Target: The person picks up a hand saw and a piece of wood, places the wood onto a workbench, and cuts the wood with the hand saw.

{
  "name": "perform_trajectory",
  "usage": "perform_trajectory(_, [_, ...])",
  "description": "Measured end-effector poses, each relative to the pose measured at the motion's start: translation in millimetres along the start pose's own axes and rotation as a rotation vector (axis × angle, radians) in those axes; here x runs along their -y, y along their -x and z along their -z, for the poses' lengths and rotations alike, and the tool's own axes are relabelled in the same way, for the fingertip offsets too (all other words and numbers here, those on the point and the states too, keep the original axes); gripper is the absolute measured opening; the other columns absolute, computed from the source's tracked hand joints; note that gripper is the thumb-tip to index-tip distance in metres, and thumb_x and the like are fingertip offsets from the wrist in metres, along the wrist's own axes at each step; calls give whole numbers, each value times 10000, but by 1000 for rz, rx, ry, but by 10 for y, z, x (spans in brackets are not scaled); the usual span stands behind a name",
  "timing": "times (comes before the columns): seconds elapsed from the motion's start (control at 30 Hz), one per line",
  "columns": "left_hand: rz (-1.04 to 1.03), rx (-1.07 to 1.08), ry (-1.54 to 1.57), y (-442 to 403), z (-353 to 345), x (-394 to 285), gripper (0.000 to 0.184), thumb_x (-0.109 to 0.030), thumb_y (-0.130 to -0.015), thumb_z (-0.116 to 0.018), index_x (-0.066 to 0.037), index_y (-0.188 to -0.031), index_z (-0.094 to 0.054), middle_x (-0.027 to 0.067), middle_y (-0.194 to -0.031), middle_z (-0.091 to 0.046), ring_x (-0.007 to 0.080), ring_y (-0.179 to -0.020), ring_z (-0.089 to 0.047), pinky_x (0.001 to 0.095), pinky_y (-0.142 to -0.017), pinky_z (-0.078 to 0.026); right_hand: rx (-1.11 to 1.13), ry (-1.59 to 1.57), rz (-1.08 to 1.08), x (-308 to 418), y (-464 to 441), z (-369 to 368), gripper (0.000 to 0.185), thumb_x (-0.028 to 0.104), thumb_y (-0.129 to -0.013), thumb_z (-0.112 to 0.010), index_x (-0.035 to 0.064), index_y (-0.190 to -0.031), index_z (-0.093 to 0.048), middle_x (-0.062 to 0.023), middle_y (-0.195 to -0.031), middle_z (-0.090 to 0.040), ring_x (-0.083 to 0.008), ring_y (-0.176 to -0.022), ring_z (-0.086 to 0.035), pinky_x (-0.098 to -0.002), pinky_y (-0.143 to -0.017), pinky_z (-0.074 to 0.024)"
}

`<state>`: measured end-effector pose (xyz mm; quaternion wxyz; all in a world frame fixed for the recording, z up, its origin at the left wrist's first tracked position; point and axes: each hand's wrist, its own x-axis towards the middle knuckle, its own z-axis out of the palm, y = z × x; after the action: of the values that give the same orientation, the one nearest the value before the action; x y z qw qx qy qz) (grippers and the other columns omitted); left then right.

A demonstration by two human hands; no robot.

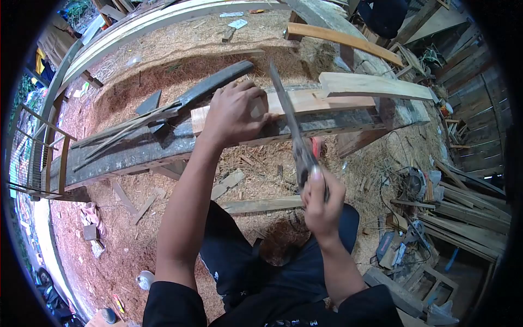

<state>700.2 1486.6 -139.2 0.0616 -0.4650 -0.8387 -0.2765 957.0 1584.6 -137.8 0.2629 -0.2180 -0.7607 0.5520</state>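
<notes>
My right hand (322, 201) is closed round the dark handle of a handsaw (289, 111). Its long grey blade points away from me and tapers toward the far end. The blade crosses over a pale wooden board (305, 102) lying along a dark, worn beam (125, 158). To the left of the blade, my left hand (235, 111) grips the board, fingers curled over it. A small wooden block (258, 107) shows beside its fingers. Whether the blade's edge touches the wood, I cannot tell.
Another pale plank (376, 86) lies at the beam's right end. A dark timber piece (215, 82) rests on its left part. A circular saw (417, 182) and stacked planks (468, 218) are at right. Sawdust and offcuts cover the ground. A wire rack (35, 158) stands at left.
</notes>
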Motion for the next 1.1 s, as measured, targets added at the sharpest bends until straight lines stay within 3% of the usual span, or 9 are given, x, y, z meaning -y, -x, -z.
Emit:
perform_trajectory(0.07, [27,49,5,2,36,-35,513,-433,-830,-789,-91,-1210,-753,107,-1178,-690,328,-1180,-630,494,-1004,-473,-27,-149,-124,145,360,98,346,180,-1098,-529,19,-793,-557,1,-612,-497,-75,-539,-469,-286,-512,-337])
perform_trajectory(0.17, [26,38,-23,4,8,-18,523,-424,-821,-819,-95,-1221,-745,103,-1240,-687,336,-1160,-629,455,-993,-479,-4,-198,-139,136,485,145,341,177,-1095,-529,19,-793,-547,-8,-607,-489,-80,-546,-475,-298,-514,-335])
perform_trajectory(0.3, [-27,-47,-43,4,2,-8,469,-412,-825,-786,-101,-1174,-754,102,-1182,-696,325,-1168,-637,483,-983,-480,7,-72,-43,-1,47,13,343,168,-1097,-532,17,-789,-528,2,-625,-465,-74,-547,-435,-293,-517,-337])
perform_trajectory(0.43, [43,75,-21,-15,48,-33,514,-409,-819,-813,-89,-1214,-743,110,-1242,-682,331,-1184,-622,455,-1007,-474,5,-249,-164,139,468,162,363,174,-1108,-515,23,-778,-519,14,-625,-470,-68,-551,-440,-285,-514,-339])
perform_trajectory(0.63, [27,43,-31,9,10,-15,512,-402,-808,-827,-102,-1215,-750,108,-1233,-686,341,-1171,-621,461,-993,-475,-8,-94,-82,34,69,17,389,191,-1113,-511,31,-759,-515,6,-606,-492,-76,-532,-452,-285,-509,-345])
perform_trajectory(0.83, [-5,4,-7,-7,-8,18,461,-429,-835,-789,-103,-1159,-750,92,-1173,-688,325,-1164,-628,486,-1002,-473,5,-242,-114,99,488,161,387,199,-1112,-529,33,-762,-525,6,-605,-494,-76,-529,-461,-283,-508,-348])
perform_trajectory(1.0, [4,15,-16,17,34,-36,497,-402,-802,-830,-89,-1180,-752,104,-1211,-691,345,-1171,-636,466,-983,-490,-1,-53,-42,6,169,75,381,204,-1110,-525,31,-771,-536,7,-598,-490,-74,-532,-465,-280,-510,-352])
perform_trajectory(1.1, [20,34,7,-8,-12,-1,440,-399,-826,-790,-97,-1143,-751,99,-1143,-684,334,-1148,-632,484,-969,-478,-18,-300,-200,119,607,208,381,229,-1090,-531,9,-782,-561,-1,-612,-507,-66,-556,-474,-266,-527,-368])
